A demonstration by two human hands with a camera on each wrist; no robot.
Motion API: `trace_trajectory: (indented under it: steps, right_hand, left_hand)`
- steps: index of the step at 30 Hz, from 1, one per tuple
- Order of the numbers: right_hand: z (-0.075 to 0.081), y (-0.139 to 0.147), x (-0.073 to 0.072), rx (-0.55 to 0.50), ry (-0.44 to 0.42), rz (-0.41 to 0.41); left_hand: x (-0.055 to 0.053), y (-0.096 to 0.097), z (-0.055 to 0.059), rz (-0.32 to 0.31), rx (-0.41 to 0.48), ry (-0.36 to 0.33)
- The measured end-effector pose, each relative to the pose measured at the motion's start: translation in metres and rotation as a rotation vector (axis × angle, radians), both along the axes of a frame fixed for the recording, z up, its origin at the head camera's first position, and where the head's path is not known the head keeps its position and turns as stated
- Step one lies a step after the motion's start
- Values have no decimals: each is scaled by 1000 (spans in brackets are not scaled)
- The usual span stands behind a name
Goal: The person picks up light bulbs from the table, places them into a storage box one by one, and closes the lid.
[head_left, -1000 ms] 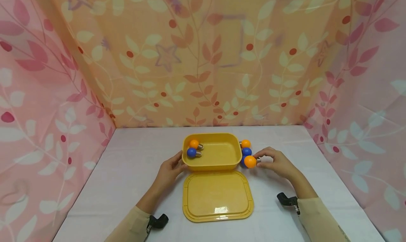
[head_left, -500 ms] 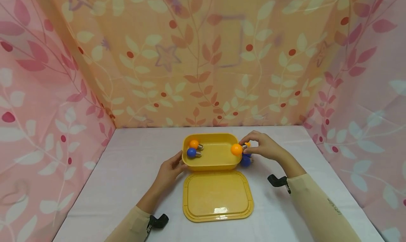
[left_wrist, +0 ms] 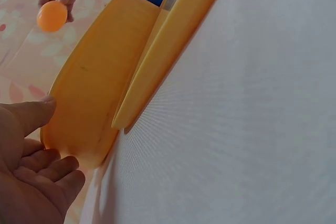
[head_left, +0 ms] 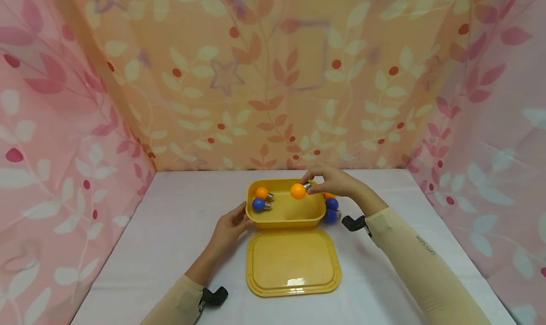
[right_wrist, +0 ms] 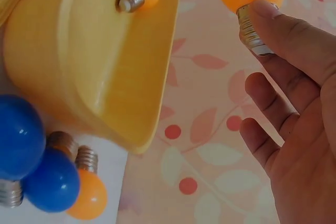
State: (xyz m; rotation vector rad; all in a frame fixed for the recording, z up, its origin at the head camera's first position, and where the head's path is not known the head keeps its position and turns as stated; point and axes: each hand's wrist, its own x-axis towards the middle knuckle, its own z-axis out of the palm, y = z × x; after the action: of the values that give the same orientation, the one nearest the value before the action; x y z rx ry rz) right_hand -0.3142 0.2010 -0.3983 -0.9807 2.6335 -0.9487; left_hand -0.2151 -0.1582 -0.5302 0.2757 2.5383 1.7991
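My right hand (head_left: 334, 180) pinches an orange light bulb (head_left: 298, 191) by its silvery screw base, over the right part of the yellow box (head_left: 286, 223). In the right wrist view, thumb and forefinger hold that bulb's base (right_wrist: 253, 34). My left hand (head_left: 227, 229) rests with its thumb and relaxed fingers against the box's left end. Inside the box, at the left, lie another orange bulb (head_left: 261, 193) and a blue bulb (head_left: 258, 204). Outside its right wall lie two blue bulbs (right_wrist: 52, 180) and one more orange bulb (right_wrist: 88, 198), partly hidden by my right hand in the head view.
A yellow lid (head_left: 293, 263) lies flat in front of the box, close to its near wall. The white tabletop (head_left: 170, 211) ends at patterned cloth walls (head_left: 273, 102) at the back and sides. Each wrist carries a small black camera (head_left: 354, 223).
My right hand has carried the orange bulb leftward and away from me, from beside the box to over its inside. The left hand has stayed at the box's left end.
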Motion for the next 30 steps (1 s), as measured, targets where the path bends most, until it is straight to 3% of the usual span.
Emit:
trace_trajectory:
  steps: [9, 14, 21, 26, 30]
  right_hand:
    - [5, -36, -13, 34, 38, 105]
    - [3, -60, -24, 106, 58, 169]
    - [-1, -89, -35, 136, -22, 251]
    - [-7, -109, -41, 166, -18, 332]
    - [-13, -120, -43, 210, -26, 345]
  left_hand:
    - [0, -1, 7, -34, 32, 7]
    - [-1, -3, 4, -26, 50, 10]
    - [0, -1, 3, -34, 89, -1]
    - [-1, 0, 2, -30, 110, -6]
    - [-2, 0, 1, -41, 130, 4]
